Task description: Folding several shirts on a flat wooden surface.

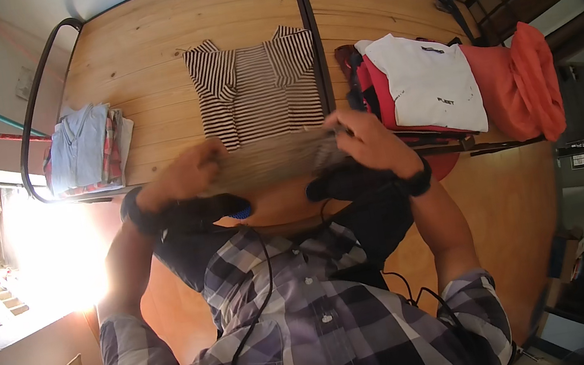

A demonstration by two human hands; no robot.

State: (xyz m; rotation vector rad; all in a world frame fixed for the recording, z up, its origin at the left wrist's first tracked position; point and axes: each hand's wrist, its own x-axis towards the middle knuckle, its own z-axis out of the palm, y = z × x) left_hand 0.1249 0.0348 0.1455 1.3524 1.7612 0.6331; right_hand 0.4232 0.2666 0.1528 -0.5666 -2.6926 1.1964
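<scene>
A black-and-white striped garment (259, 94) lies on the wooden slat surface before me, its sleeves or sides turned inward over the middle. The garment's near end is lifted and blurred by motion, hanging between my hands over the near edge. My left hand (185, 170) pinches the near left corner of the cloth. At the near right corner, my right hand (368, 140) has its fingers closed on the fabric. Both wrists wear dark bands.
Folded shirts (81, 152) form a stack at the left, beside a black metal rail (33, 96). To the right lie a pile topped by a white T-shirt (427, 83) and a bunched coral cloth (521, 86). A dark metal bar (309, 27) divides the wooden surface (146, 40).
</scene>
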